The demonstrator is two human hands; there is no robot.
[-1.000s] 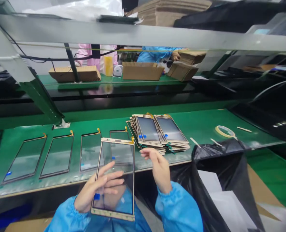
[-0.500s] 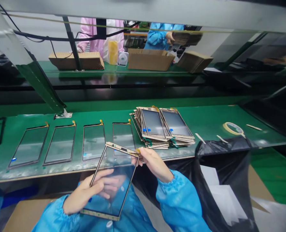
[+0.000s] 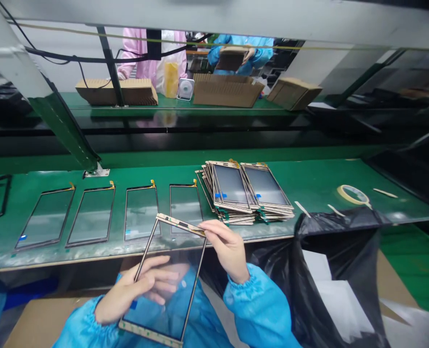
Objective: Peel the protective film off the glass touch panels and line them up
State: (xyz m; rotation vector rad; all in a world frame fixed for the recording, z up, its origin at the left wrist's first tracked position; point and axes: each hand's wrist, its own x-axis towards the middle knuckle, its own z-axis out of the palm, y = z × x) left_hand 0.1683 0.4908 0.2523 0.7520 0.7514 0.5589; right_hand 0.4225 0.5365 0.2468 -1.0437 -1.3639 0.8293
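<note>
A clear touch screen panel point(image 3: 171, 270) with a dark frame is held tilted above the bench's front edge. Pale strips run along its top and bottom ends. My left hand point(image 3: 142, 287) grips its left side, with fingers spread behind the glass and seen through it. At the upper right corner, my right hand point(image 3: 227, 244) pinches the top edge with thumb and fingertips; the flex tab there is covered by the fingers. Nearest on the bench lies a similar panel point(image 3: 185, 203), partly behind the held one, and two stacks of panels point(image 3: 232, 186) stand to its right.
More panels point(image 3: 89, 215) lie in a row leftward along the green bench point(image 3: 308, 179). At right are a tape roll point(image 3: 353, 195), pale strips point(image 3: 302, 209) and a black bag point(image 3: 355, 251) holding white sheets. Co-workers stand behind cardboard boxes point(image 3: 227, 90) across the line.
My right hand has shifted slightly left and turned over the panel's corner, hiding the yellow tab. The panel's lower end has dropped a little. Across the line, a co-worker's brown stack has moved left.
</note>
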